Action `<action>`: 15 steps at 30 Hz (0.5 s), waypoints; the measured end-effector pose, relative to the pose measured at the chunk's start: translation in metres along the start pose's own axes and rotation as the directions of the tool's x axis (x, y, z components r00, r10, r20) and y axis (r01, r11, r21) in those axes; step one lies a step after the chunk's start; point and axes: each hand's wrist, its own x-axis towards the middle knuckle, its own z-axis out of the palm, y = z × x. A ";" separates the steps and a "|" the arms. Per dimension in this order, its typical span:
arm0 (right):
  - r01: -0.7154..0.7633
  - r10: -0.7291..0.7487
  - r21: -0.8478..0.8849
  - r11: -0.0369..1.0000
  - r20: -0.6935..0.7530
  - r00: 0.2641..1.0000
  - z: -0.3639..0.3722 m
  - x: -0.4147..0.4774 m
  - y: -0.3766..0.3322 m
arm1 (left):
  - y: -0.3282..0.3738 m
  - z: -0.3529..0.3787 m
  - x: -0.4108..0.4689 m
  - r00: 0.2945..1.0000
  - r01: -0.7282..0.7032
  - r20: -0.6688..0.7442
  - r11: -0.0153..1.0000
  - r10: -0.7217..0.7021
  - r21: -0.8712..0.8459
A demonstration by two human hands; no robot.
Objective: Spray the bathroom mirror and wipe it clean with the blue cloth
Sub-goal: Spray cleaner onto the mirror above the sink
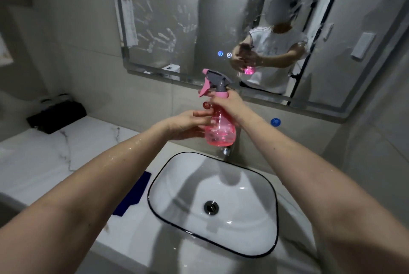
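Observation:
A pink see-through spray bottle (pixel 221 128) with a grey head and pink trigger is held upright over the back of the sink, nozzle pointing left. My right hand (pixel 225 102) grips its neck just under the trigger. My left hand (pixel 188 124) cups the bottle's body from the left, fingers wrapped on it. The mirror (pixel 168 19) hangs on the wall ahead, smeared with white handprints and streaks. The blue cloth (pixel 135 194) lies flat on the counter left of the sink, partly hidden by my left forearm.
A white basin (pixel 261 187) with a dark rim and a centre drain sits below the bottle. A chrome tap (pixel 226 151) pokes out behind it. A black tray (pixel 55 116) stands at the counter's far left. The marble counter (pixel 39 158) extends left.

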 end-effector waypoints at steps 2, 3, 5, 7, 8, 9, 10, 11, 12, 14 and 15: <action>0.044 -0.051 -0.071 0.997 -0.097 0.994 0.018 0.008 -0.006 | 0.010 -0.012 -0.005 1.000 -0.013 -0.025 1.000 0.013 0.005; 0.065 -0.078 -0.092 0.994 -0.150 0.986 0.028 0.013 -0.011 | 0.017 -0.019 -0.006 0.999 -0.031 -0.032 0.999 0.032 0.015; 0.113 -0.144 -0.128 0.985 -0.264 0.954 0.051 0.025 -0.027 | 0.035 -0.034 -0.011 0.995 -0.084 -0.050 0.995 0.087 0.051; 0.182 -0.218 -0.132 0.974 -0.369 0.903 0.079 0.039 -0.047 | 0.057 -0.052 -0.021 0.983 -0.127 -0.107 0.978 0.146 0.164; 0.215 -0.250 -0.129 0.968 -0.413 0.876 0.095 0.049 -0.056 | 0.069 -0.063 -0.028 0.971 -0.144 -0.149 0.957 0.185 0.252; 0.245 -0.278 -0.131 0.961 -0.441 0.853 0.110 0.059 -0.066 | 0.081 -0.075 -0.035 0.955 -0.159 -0.185 0.927 0.231 0.340; 0.266 -0.302 -0.144 0.953 -0.466 0.831 0.126 0.070 -0.074 | 0.092 -0.089 -0.043 0.936 -0.175 -0.213 0.894 0.281 0.412; 0.280 -0.321 -0.157 0.947 -0.484 0.814 0.141 0.082 -0.081 | 0.104 -0.103 -0.051 0.916 -0.187 -0.231 0.860 0.327 0.476; 0.287 -0.326 -0.155 0.945 -0.495 0.806 0.156 0.095 -0.088 | 0.114 -0.119 -0.059 0.896 -0.196 -0.245 0.825 0.370 0.530; 0.276 -0.315 -0.153 0.949 -0.517 0.796 0.187 0.120 -0.103 | 0.134 -0.154 -0.074 0.854 -0.208 -0.268 0.764 0.446 0.611; 0.271 -0.316 -0.163 0.949 -0.526 0.789 0.204 0.132 -0.111 | 0.143 -0.172 -0.082 0.840 -0.216 -0.266 0.740 0.474 0.637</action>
